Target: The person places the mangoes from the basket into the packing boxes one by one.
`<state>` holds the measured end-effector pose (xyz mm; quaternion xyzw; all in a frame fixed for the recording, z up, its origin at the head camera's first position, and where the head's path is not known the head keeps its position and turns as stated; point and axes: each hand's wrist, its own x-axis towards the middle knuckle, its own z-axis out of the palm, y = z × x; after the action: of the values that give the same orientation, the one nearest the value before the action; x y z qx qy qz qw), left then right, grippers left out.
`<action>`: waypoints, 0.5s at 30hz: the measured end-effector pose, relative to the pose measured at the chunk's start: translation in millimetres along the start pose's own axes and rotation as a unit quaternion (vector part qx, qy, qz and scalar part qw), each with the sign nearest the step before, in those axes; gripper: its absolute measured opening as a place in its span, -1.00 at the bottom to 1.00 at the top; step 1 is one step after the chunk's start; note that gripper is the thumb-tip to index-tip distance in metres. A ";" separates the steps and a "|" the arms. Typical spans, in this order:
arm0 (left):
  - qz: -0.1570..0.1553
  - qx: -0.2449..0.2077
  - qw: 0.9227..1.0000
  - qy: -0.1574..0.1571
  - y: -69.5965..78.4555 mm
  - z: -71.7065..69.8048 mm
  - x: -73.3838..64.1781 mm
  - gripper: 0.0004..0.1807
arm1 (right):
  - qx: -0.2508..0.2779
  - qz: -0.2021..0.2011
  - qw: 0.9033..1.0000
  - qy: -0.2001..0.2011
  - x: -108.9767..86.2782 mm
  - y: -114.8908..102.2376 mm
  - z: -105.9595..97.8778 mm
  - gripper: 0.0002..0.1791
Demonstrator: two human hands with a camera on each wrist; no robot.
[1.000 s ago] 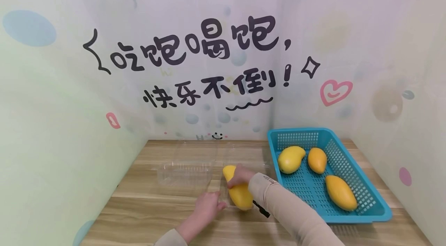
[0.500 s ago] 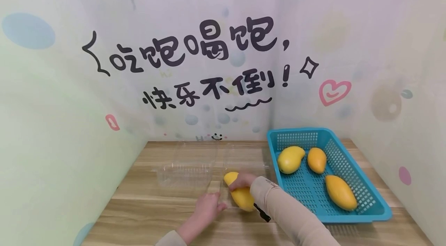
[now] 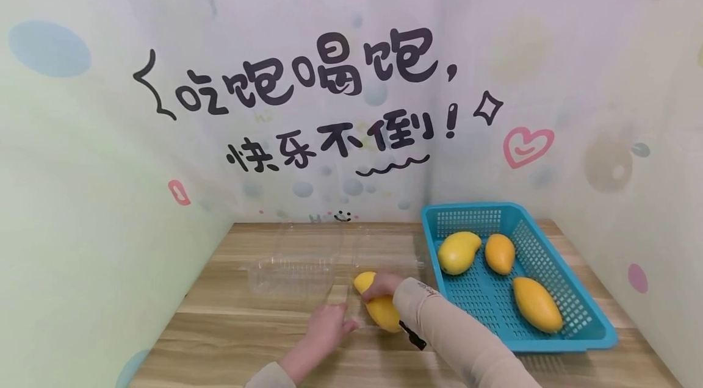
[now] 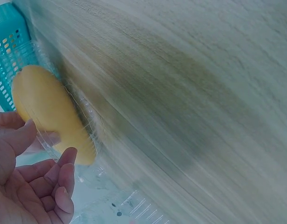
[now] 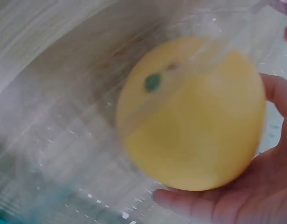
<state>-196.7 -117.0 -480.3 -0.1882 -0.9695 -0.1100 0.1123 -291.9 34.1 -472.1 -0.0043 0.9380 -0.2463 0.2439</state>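
A yellow mango [image 3: 382, 313] lies tilted in a clear plastic clamshell box [image 4: 90, 109] on the wooden table. My right hand [image 3: 383, 284] holds it from above, thumb and fingers on either side; the right wrist view has the mango's rounded end with a small green spot close up, behind blurred clear plastic. Just to the left is my left hand [image 3: 328, 324], fingers loosely bent. In the left wrist view that hand [image 4: 34, 182] is against the near edge of the box; whether it pinches the plastic is unclear.
A blue perforated basket [image 3: 595, 334] at the right holds 3 more mangoes, one of them a mango [image 3: 537, 304] near its front. Another clear clamshell [image 3: 291, 275] stands open at the back left. Behind the table [image 3: 230, 336] hangs a printed curtain [image 3: 340, 3].
My right hand and the mango have shifted slightly toward me and settled; the last half second shows almost no motion. The left hand stays nearly in place.
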 end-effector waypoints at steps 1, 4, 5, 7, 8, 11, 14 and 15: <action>-0.001 0.000 1.000 -0.002 0.4 -0.3 0.0 -0.59 | -0.005 0.005 1.000 -0.004 -2.4 -1.7 -3.4 -0.48; -0.008 -0.006 1.000 -0.011 0.1 0.2 -0.5 -0.59 | -0.035 0.009 0.999 -0.013 -10.0 -9.7 -20.2 -0.42; -0.009 -0.008 1.000 -0.012 -0.4 0.6 -0.5 -0.59 | -0.044 0.006 0.999 -0.014 -10.8 -12.0 -28.1 -0.41; -0.014 -0.009 1.000 -0.018 -1.1 1.4 -0.3 -0.60 | -0.066 -0.018 0.998 -0.016 -8.7 -12.9 -46.9 -0.41; -0.015 -0.008 1.000 -0.019 -1.6 2.0 0.0 -0.61 | -0.080 -0.032 0.996 -0.017 -6.1 -11.7 -57.2 -0.43; -0.016 0.000 1.000 -0.018 -2.3 2.7 0.6 -0.62 | -0.100 -0.077 0.992 -0.012 13.5 3.8 -89.9 -0.43; -0.014 0.004 1.000 -0.017 -2.1 3.3 0.3 -0.63 | -0.096 -0.064 0.993 0.011 17.5 18.9 -122.4 -0.38; -0.014 0.002 1.000 -0.016 -1.8 3.2 0.0 -0.63 | -0.083 -0.061 0.994 0.022 16.2 25.1 -131.7 -0.34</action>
<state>-197.9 -117.9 -483.7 -0.1760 -0.9739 -0.1065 0.0956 -363.8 114.6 -391.1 -0.0765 0.9583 -0.1818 0.2066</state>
